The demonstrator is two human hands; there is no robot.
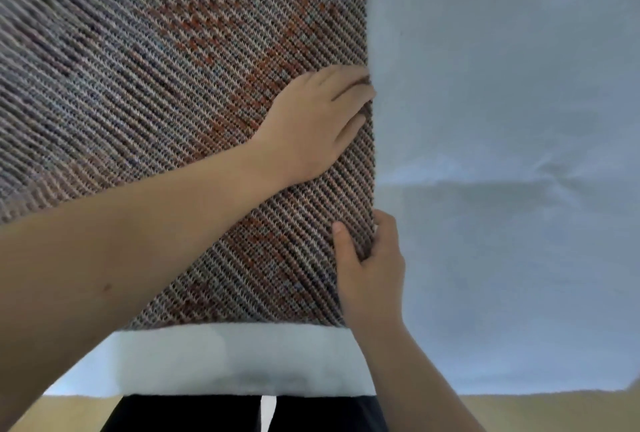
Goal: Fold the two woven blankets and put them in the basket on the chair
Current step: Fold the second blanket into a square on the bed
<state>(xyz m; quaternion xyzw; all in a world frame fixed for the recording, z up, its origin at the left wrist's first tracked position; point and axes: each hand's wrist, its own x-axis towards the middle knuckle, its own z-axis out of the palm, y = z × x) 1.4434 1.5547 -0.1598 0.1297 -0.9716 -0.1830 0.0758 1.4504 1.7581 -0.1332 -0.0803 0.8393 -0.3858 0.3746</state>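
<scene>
While woven blanket (173,102) lies on white-covered surface (502,154) | left hand (308,127) flat near right edge, fingers straight | right hand (370,269) fingers pinching that edge

no readable text, labels or numbers — none

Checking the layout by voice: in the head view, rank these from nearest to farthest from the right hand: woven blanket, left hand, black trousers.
1. Woven blanket: right hand pinches its right edge.
2. Left hand: above, flat on the blanket.
3. Black trousers: bottom, lower left.
</scene>
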